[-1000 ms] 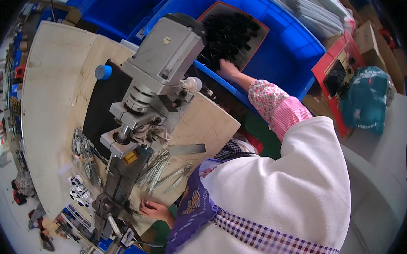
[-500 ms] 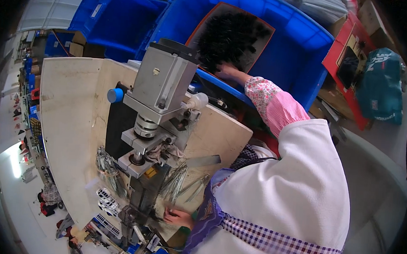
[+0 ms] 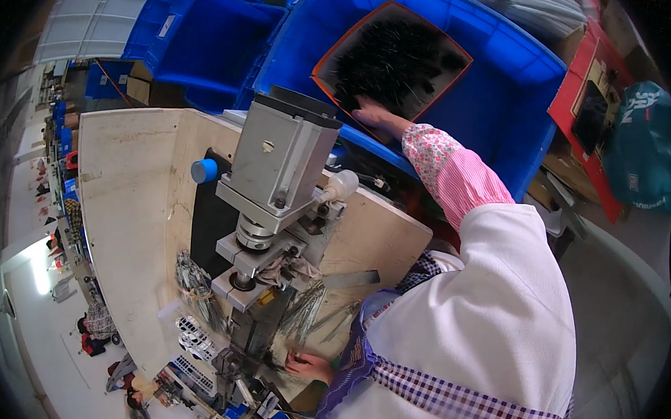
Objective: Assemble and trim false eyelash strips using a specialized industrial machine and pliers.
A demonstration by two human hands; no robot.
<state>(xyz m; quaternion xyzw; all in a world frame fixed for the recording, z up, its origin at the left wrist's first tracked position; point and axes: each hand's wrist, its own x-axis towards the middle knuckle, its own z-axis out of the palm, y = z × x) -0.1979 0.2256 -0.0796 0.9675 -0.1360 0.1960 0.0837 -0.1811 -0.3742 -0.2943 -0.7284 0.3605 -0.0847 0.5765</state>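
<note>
My right hand [image 3: 378, 118] reaches into a large blue bin [image 3: 504, 97], at the near edge of a heap of thin black pieces [image 3: 391, 55]. Its fingertips merge with the dark heap, so their grip is hidden. Under the heap lies a grey sheet or tray with an orange rim [image 3: 453, 77]. Low in the view, my left hand [image 3: 310, 366] rests beside the metal fixture of a bench machine [image 3: 277, 156], fingers slightly bent and apart, with nothing visible in them. Close by lie thin silvery metal strips [image 3: 302, 309].
Another bundle of metal strips [image 3: 199, 286] lies across the machine. A pale wooden board [image 3: 127, 166] walls the bench. More blue bins [image 3: 207, 40] stand at the upper left. A red panel [image 3: 581, 94] and a teal bag [image 3: 641, 144] are at the right.
The whole view has shifted, so the bench and bins sit a little farther right and lower. My right hand stays at the heap's edge; my left hand stays beside the fixture.
</note>
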